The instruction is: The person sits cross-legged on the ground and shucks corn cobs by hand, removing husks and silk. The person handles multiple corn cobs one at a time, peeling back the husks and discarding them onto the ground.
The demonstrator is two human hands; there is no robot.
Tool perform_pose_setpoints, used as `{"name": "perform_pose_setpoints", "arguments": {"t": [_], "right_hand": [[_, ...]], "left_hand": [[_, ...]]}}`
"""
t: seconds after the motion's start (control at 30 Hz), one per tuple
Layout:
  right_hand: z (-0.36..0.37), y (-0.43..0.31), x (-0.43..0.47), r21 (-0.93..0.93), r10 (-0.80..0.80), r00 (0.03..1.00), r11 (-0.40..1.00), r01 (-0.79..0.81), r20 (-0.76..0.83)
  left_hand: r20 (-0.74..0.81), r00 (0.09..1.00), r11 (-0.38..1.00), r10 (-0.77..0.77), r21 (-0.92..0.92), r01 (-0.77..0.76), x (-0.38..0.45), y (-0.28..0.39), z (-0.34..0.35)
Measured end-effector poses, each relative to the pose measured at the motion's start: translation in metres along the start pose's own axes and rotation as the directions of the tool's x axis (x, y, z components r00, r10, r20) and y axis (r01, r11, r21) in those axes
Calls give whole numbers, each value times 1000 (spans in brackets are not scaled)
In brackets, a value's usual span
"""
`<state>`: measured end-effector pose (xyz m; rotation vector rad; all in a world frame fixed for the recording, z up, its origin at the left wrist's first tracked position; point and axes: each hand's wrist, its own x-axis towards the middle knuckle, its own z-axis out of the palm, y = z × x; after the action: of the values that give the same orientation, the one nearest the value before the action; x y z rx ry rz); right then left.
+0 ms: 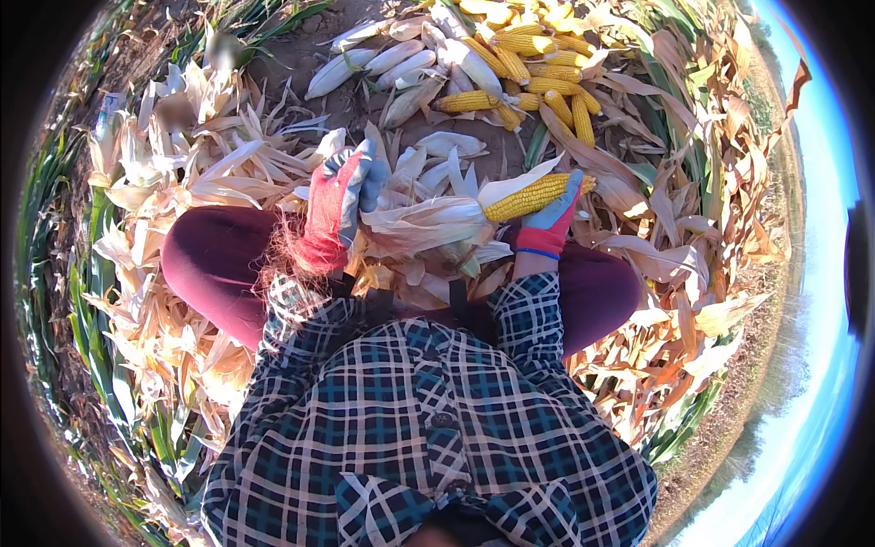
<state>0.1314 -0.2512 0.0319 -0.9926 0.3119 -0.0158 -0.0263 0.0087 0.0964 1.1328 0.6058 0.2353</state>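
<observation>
Both hands wear red gloves with grey coated fingers. My right hand [552,212] is closed on a partly husked ear of corn [526,198] near its tip; the yellow kernels are bare. Pale husk leaves [424,222] still hang from the ear's base and reach left towards my left hand [344,198]. The fingers of my left hand are curled, with pale husk at them; whether they grip it is hard to tell. Corn silk lies over that wrist. Beyond the hands are a pile of bare yellow ears [540,61] and several ears in husk [403,61].
Dry husks [205,164] are heaped at the left, and dry leaves and stalks [683,273] at the right. My bent knees [212,267] flank the work. Bare soil [294,61] shows beyond, with green leaves [102,328] at the far left.
</observation>
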Motion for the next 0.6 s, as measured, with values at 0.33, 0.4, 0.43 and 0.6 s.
{"name": "perform_pose_setpoints", "arguments": {"t": [0.33,0.4,0.43,0.6], "right_hand": [[42,17,-85,-386,37,889,908,160,457],[42,17,-80,-352,62,893,929,111,445],[41,16,-78,-338,74,896,937,88,437],[44,12,-86,-414,93,882,902,121,461]], "left_hand": [[392,834,684,389,484,-547,-8,-87,41],[391,778,583,491,516,-627,-3,-90,43],[394,746,531,537,529,-662,-3,-90,45],[368,765,577,529,505,-642,-11,-74,51]]}}
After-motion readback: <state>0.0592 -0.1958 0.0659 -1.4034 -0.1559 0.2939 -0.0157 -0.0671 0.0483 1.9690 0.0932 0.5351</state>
